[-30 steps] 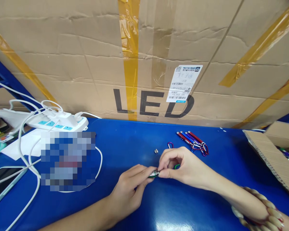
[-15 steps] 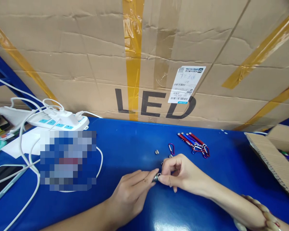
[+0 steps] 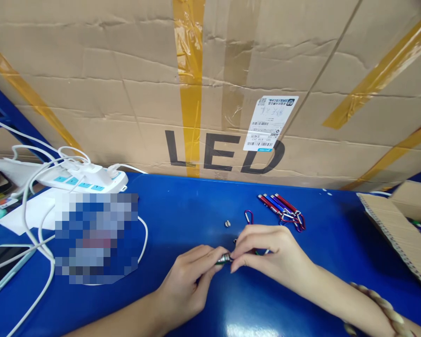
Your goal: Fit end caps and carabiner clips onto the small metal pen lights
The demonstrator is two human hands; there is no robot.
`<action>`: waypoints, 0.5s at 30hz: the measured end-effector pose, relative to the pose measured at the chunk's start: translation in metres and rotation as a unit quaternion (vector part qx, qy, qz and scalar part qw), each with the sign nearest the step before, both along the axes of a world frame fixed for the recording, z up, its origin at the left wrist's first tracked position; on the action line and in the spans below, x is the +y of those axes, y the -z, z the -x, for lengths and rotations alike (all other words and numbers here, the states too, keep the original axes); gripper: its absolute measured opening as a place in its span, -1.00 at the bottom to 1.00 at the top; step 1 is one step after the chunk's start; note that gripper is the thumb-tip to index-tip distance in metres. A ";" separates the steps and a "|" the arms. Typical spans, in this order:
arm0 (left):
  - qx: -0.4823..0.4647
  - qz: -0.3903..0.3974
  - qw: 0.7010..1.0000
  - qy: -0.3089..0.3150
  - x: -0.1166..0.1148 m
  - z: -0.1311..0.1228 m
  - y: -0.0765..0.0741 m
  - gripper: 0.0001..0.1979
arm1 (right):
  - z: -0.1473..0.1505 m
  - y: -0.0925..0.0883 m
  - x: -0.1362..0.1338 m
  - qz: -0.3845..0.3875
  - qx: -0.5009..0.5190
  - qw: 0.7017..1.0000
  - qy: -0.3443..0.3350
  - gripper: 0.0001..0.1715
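Note:
My left hand (image 3: 189, 281) and my right hand (image 3: 270, 257) meet over the blue table (image 3: 182, 215), both pinched on a small green keychain flashlight (image 3: 225, 258). The left fingers grip its body; the right fingertips close on its silver end. A green clip (image 3: 261, 252) peeks out under my right hand. A small silver cap (image 3: 227, 223) lies loose just beyond the hands, beside a purple carabiner (image 3: 248, 216). A bunch of red and blue keychain flashlights (image 3: 280, 208) lies farther back on the right.
A big taped cardboard box marked LED (image 3: 224, 93) walls off the back. A white power strip (image 3: 87, 177) with white cables sits at the left, a phone (image 3: 3, 267) near the left edge. An open cardboard box (image 3: 400, 224) stands at the right.
My right fingers have shifted their grip on the flashlight's end, flattening out over it. The left hand has stayed about where it was, still holding the body.

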State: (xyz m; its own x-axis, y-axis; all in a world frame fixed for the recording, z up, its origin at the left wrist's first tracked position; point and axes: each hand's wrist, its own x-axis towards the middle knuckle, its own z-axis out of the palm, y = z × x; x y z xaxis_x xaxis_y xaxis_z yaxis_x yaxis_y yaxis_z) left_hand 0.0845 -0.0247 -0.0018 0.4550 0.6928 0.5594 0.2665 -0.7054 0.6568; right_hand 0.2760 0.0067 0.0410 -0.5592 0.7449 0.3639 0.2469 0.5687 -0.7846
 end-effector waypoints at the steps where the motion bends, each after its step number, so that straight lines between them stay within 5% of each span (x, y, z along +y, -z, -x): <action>1: 0.000 -0.005 1.000 0.005 0.000 0.000 0.001 -0.74 | -0.001 0.000 0.000 -0.017 -0.001 1.000 -0.014 -0.86; 10: -0.011 -0.073 0.997 0.007 -0.001 0.002 0.006 -0.69 | 0.003 0.002 -0.001 0.069 -0.022 0.997 -0.002 -0.69; 13: -0.001 -0.089 0.996 -0.028 -0.004 0.004 0.008 -0.66 | 0.009 0.006 -0.005 0.215 0.002 0.974 0.072 -0.66; 15: 0.000 -0.111 0.993 -0.047 -0.005 0.004 0.010 -0.64 | 0.013 0.009 -0.006 0.354 0.028 0.931 0.085 -0.59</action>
State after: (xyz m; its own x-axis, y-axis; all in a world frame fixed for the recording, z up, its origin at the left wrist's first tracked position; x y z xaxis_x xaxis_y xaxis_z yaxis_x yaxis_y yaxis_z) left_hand 0.0804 -0.0295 -0.0117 0.3937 0.5914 0.7038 0.3383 -0.8050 0.4873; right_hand 0.2633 0.0005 0.0322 -0.4061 0.8851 -0.2274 0.2345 -0.1396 -0.9620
